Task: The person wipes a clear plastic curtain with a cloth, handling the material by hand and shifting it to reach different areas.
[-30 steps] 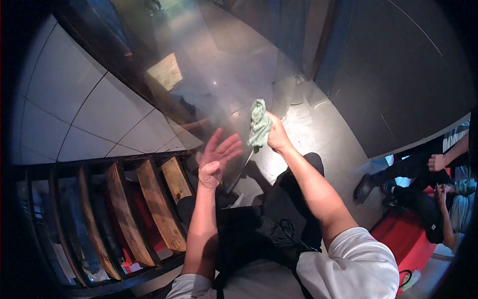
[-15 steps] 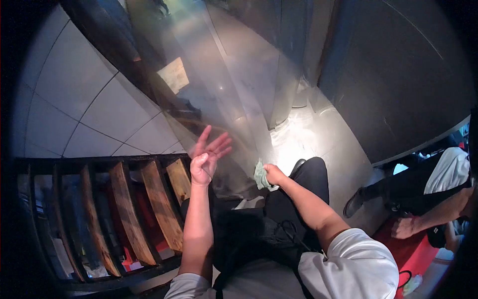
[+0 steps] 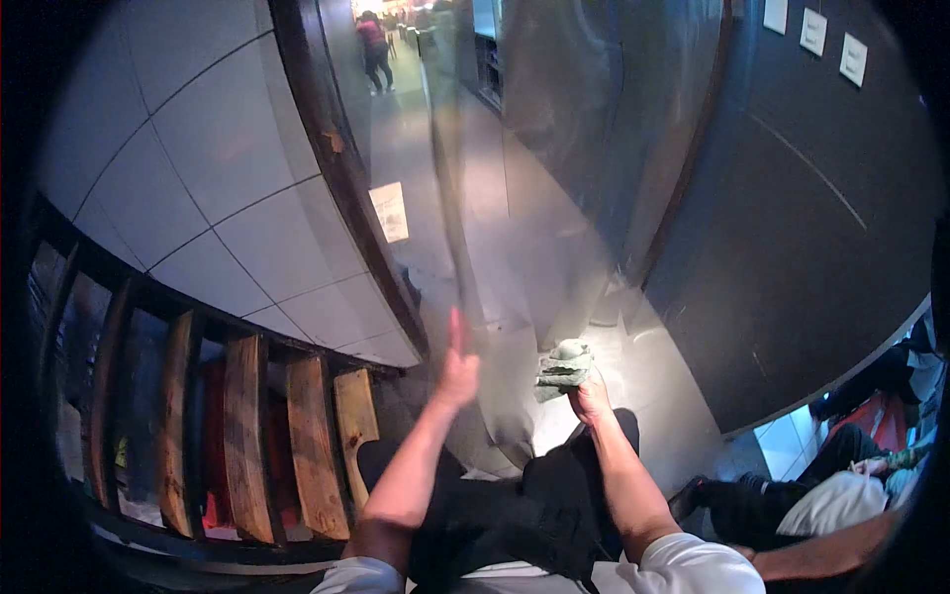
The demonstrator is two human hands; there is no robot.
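Clear plastic curtain strips [image 3: 559,168] hang in the doorway in front of me. My left hand [image 3: 458,376] is raised beside a strip edge, slightly blurred, with a finger stretched upward; I cannot make out whether it touches the plastic. To its right, my right hand [image 3: 590,396] grips a folded pale green cloth [image 3: 564,368], held up close to the lower part of the curtain. My knees are below both hands.
Wooden slats in a dark frame [image 3: 245,426] stand at the left, below a white tiled wall [image 3: 237,188]. A dark panel [image 3: 792,218] is on the right. Other people sit at the lower right [image 3: 841,505]. A distant person [image 3: 374,49] stands beyond the curtain.
The view has tilted up and shifted. My left hand has turned from spread fingers to a more edge-on pose. My right hand has raised the cloth, which now looks folded rather than hanging.
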